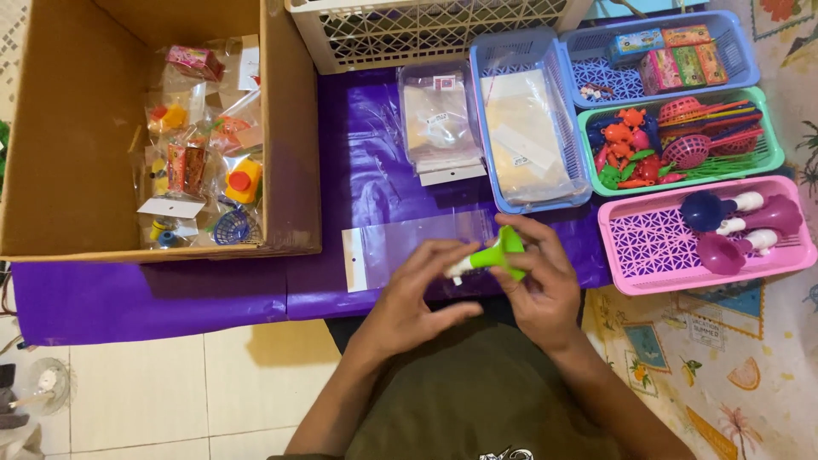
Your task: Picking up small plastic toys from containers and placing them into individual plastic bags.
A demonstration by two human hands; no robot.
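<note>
Both hands pinch the small bright-green plastic toy trumpet [492,254] above the clear flat plastic bag [409,247], long axis sideways: right hand [537,285] clamps the bell, left hand [417,298] fingers close on the white mouthpiece.

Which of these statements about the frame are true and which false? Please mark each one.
1. Both hands hold a green toy horn. True: the left hand and right hand grip it together.
2. The pink basket is empty. False: it holds purple and pink horns.
3. A clear plastic bag lies flat on the purple cover. True.
4. The cardboard box sits to the right of the baskets. False: it sits at the left and holds packed toy bags.
</note>
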